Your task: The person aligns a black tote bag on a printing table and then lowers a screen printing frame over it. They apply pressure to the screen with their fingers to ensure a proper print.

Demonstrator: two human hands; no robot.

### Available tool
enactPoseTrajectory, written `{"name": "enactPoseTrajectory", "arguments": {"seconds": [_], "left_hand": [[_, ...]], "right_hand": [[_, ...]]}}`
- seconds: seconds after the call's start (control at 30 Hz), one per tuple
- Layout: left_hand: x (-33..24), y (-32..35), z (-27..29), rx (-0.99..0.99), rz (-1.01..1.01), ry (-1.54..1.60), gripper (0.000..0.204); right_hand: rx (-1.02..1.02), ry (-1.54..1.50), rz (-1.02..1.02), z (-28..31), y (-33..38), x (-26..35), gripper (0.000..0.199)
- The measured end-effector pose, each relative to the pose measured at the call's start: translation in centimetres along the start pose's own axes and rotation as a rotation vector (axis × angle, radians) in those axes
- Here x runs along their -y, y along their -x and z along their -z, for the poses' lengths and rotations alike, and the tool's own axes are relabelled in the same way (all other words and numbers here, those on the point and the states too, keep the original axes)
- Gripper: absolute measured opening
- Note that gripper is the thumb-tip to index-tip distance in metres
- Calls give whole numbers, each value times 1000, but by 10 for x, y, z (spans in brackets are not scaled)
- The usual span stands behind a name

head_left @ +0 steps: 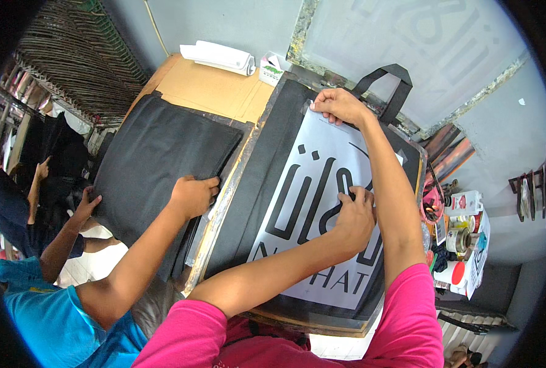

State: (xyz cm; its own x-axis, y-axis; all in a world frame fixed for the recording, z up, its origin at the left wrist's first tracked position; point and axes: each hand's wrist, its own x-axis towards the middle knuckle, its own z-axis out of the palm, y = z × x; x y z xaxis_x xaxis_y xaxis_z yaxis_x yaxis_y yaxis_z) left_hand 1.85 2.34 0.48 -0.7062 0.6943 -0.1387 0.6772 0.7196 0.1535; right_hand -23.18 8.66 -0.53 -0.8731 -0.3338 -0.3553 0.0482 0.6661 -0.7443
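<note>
A white paper sheet (331, 140) printed with large black lettering lies over a black fabric bag (248, 184) on a board. The bag's handle loop (403, 80) sticks out past the far edge. My left hand (355, 219) rests on the middle of the sheet, fingers apart and bent against it. Up at the sheet's far left corner, my right hand (342, 107) has thumb and fingertips pinched on the paper edge. My right forearm covers part of the sheet's right side.
At left, a co-worker in blue has one hand (194, 195) on a stack of black bags (162, 138). A rolled paper (221, 58) and small carton (273, 67) lie at the back. Jars, tape rolls and a white bottle (465, 202) crowd the right. A framed screen (408, 55) leans behind.
</note>
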Motion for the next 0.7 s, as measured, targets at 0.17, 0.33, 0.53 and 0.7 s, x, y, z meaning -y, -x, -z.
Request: {"name": "enactPoseTrajectory", "arguments": {"seconds": [0.17,0.33,0.53,0.7], "left_hand": [[-3,-2,-9,-22,-10,-6,55],[-1,-1,-8,-3,-22,1,55],[-3,-3,-14,-39,-17,40,57],[-3,-2,-10,-29,22,20,56]], "right_hand": [[-68,71,15,-6,1,-1,29],[-89,260,-44,-7,-3,14,37],[-101,375,-192,5,-5,22,54],[-219,343,36,0,-11,13,51]]}}
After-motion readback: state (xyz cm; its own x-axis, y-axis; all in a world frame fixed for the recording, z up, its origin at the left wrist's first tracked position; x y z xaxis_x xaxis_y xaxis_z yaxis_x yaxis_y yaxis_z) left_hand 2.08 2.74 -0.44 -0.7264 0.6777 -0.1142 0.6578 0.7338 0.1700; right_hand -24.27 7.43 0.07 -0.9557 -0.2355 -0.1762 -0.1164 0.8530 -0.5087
